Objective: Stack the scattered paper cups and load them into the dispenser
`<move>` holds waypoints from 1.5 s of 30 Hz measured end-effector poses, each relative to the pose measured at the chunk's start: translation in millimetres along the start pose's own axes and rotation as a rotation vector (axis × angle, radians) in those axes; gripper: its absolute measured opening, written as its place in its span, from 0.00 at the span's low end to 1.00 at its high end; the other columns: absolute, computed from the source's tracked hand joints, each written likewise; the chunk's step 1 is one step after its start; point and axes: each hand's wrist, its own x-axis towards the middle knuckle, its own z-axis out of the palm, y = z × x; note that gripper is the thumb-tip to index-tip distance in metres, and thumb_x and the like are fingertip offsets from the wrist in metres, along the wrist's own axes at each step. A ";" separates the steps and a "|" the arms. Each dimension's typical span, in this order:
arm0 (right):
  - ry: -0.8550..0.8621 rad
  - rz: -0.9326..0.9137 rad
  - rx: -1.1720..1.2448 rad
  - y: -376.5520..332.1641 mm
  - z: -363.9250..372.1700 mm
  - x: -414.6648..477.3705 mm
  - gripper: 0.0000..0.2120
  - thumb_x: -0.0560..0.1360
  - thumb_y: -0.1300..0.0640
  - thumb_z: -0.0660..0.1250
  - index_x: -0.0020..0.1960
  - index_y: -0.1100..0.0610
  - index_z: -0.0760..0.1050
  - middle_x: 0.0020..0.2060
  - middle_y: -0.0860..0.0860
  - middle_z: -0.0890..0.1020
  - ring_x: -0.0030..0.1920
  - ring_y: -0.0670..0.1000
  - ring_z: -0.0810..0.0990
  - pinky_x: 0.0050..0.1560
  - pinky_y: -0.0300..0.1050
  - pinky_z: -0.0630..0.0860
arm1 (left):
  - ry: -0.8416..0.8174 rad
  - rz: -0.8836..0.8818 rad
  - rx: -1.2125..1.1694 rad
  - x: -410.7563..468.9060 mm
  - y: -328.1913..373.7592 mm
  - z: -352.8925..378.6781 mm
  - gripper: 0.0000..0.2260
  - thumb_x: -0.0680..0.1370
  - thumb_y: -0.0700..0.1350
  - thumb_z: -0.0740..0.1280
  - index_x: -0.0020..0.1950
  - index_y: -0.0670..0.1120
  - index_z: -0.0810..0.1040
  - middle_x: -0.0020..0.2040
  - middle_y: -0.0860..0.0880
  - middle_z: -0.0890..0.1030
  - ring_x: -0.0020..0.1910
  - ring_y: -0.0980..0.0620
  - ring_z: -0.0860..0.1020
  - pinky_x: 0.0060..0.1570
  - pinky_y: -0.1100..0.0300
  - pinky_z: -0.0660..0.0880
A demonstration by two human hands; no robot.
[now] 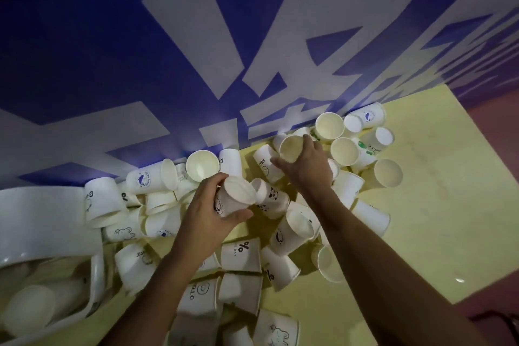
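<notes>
**Cups in both hands above a littered yellow table**

While dim light leaves most of the room in shadow, a pale yellow table [421, 205] stands pushed against a deep blue wall [84, 50] painted with large white shapes, and a reddish-brown floor [500, 177] shows past its right edge. Scattered paper cups [241, 254] cover the table's middle and left, most lying on their sides, a few upright with their mouths up; many carry small printed motifs. The left hand [205, 211] is curled around a printed cup [234, 196], fingers above and thumb below, the cup tilted with its mouth facing right. The right hand [303, 166] reaches farther toward the wall, its grip closed on the rim of an empty cup [290, 149] whose mouth faces up. At the far left lies a white plastic dispenser [42, 219], its lower part holding cups that look blurred. Bare yellow surface stays visible on the table's right side.
</notes>
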 end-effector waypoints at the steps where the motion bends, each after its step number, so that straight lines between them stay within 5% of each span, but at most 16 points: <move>1: 0.003 0.016 -0.013 -2.1 4.0 2.9 0.47 0.68 0.32 0.76 0.77 0.51 0.61 0.71 0.52 0.74 0.67 0.57 0.75 0.59 0.57 0.80 | 0.007 -0.014 -0.042 -1.9 1.5 -0.7 0.34 0.66 0.65 0.78 0.69 0.60 0.70 0.64 0.61 0.77 0.65 0.56 0.76 0.62 0.48 0.78; 16: 0.215 -0.186 0.151 -7.6 -12.1 -49.9 0.39 0.70 0.40 0.78 0.75 0.51 0.66 0.69 0.50 0.74 0.67 0.52 0.73 0.61 0.52 0.77 | 0.088 0.030 -0.252 -22.3 27.2 -29.6 0.31 0.72 0.74 0.64 0.70 0.61 0.69 0.61 0.69 0.76 0.60 0.66 0.76 0.52 0.74 0.73; 22: 0.236 -0.360 0.190 -31.6 -25.7 -122.2 0.40 0.70 0.40 0.79 0.75 0.53 0.69 0.68 0.51 0.75 0.66 0.49 0.72 0.61 0.47 0.75 | 0.122 0.114 -0.336 -57.4 17.9 -58.4 0.25 0.73 0.60 0.68 0.66 0.51 0.72 0.58 0.62 0.79 0.58 0.58 0.79 0.51 0.71 0.73; 25: 0.212 -0.417 0.214 -50.5 -21.7 -157.8 0.40 0.69 0.41 0.79 0.75 0.55 0.69 0.67 0.50 0.74 0.64 0.42 0.68 0.59 0.42 0.71 | 0.148 0.124 -0.309 -81.0 8.3 -80.3 0.24 0.70 0.61 0.69 0.64 0.55 0.72 0.56 0.63 0.79 0.54 0.59 0.78 0.48 0.71 0.73; 32: 0.159 -0.518 0.274 -103.4 10.6 -238.4 0.41 0.66 0.44 0.82 0.73 0.55 0.70 0.64 0.47 0.75 0.61 0.50 0.76 0.56 0.53 0.79 | 0.129 0.131 -0.172 -148.6 -35.8 -150.7 0.32 0.66 0.60 0.77 0.67 0.57 0.70 0.62 0.63 0.77 0.60 0.58 0.78 0.53 0.63 0.78; 38: 0.061 -0.612 0.304 -143.2 63.2 -306.9 0.39 0.65 0.45 0.83 0.70 0.55 0.72 0.62 0.47 0.77 0.60 0.50 0.76 0.54 0.45 0.76 | 0.120 0.124 -0.124 -216.2 -82.3 -224.0 0.31 0.68 0.61 0.80 0.68 0.57 0.74 0.63 0.63 0.77 0.63 0.60 0.76 0.53 0.71 0.73; 45: -0.050 -0.663 0.382 -189.4 117.4 -358.9 0.37 0.65 0.47 0.84 0.68 0.55 0.73 0.61 0.45 0.77 0.61 0.45 0.76 0.55 0.40 0.74 | 0.202 0.088 -0.157 -267.0 -129.2 -282.6 0.27 0.72 0.59 0.74 0.68 0.54 0.73 0.64 0.55 0.79 0.63 0.51 0.78 0.56 0.61 0.75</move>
